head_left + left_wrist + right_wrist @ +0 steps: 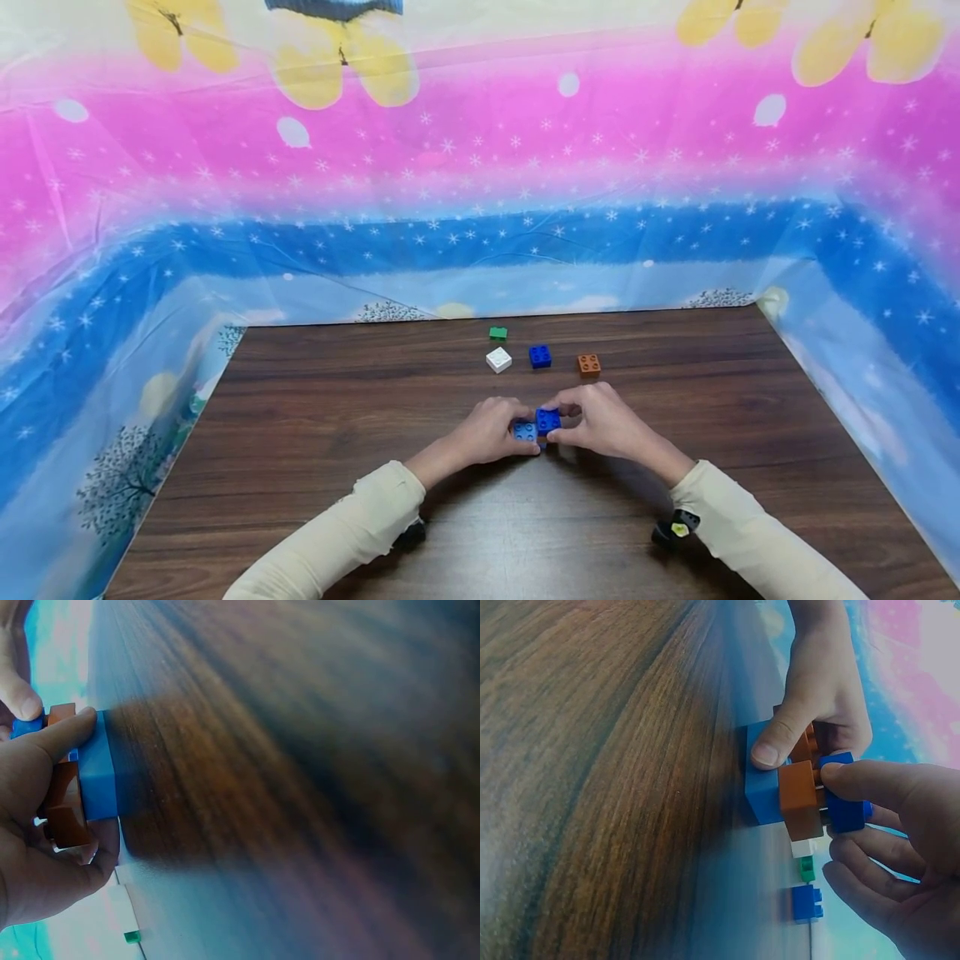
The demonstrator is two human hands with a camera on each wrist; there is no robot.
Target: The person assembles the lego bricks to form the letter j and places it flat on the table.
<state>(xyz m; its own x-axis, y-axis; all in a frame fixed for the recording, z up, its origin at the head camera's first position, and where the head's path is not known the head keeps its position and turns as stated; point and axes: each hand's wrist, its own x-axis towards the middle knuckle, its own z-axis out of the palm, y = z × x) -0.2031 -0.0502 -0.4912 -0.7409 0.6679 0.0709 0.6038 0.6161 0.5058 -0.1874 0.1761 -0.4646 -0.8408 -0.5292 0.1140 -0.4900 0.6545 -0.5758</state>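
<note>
My left hand (491,429) grips a light blue brick (762,791) low over the table, thumb on its near side. Orange bricks (801,801) are joined to it, as the left wrist view also shows with another orange brick (64,806). From above, light blue studs (524,432) show beside the left fingers. A dark blue brick (548,421) is pinched between the thumb and fingers of my right hand (603,421). It sits over the nearer orange brick, whose studs still show in a narrow gap. Fingers hide part of the stack.
Beyond the hands, a green brick (498,333), a white brick (498,360), another dark blue brick (540,357) and a loose orange brick (588,365) lie on the wooden table (337,375). A printed cloth (480,242) surrounds the table's back and sides.
</note>
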